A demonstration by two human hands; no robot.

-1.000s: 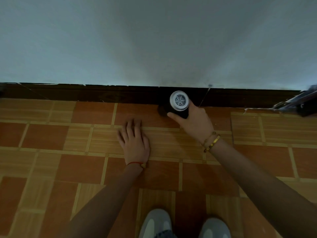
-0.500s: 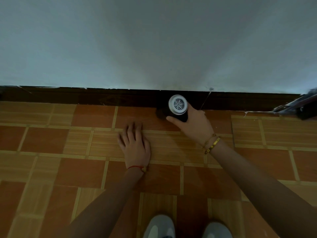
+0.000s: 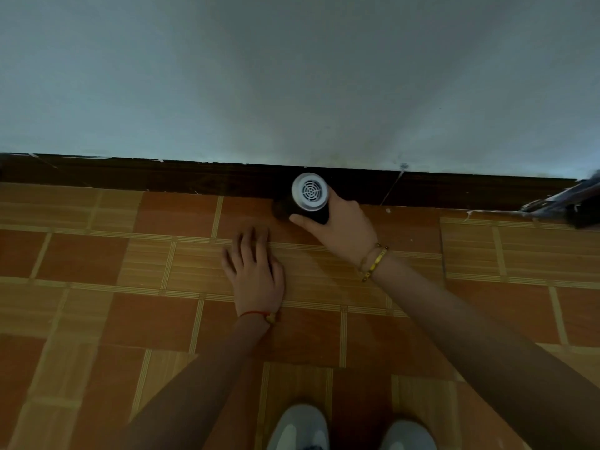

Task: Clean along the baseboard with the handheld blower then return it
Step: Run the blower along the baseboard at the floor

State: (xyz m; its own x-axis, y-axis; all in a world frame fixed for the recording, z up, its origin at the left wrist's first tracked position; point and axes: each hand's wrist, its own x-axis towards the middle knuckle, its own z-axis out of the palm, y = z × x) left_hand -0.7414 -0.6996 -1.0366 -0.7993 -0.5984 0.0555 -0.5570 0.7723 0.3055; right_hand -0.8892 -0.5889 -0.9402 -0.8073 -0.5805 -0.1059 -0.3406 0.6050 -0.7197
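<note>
My right hand grips a black handheld blower whose round white rear grille faces me. Its nozzle end points down toward the dark brown baseboard and is hidden behind the body. The baseboard runs across the view where the pale wall meets the floor. My left hand lies flat on the orange tiled floor, fingers apart, just left of and nearer than the blower, holding nothing.
A dark object with pale streaks lies on the floor against the baseboard at the far right. A thin strand hangs across the baseboard right of the blower. My two pale shoes show at the bottom edge.
The blower and my right hand have shifted slightly left along the baseboard. My left hand has stayed flat on the floor.
</note>
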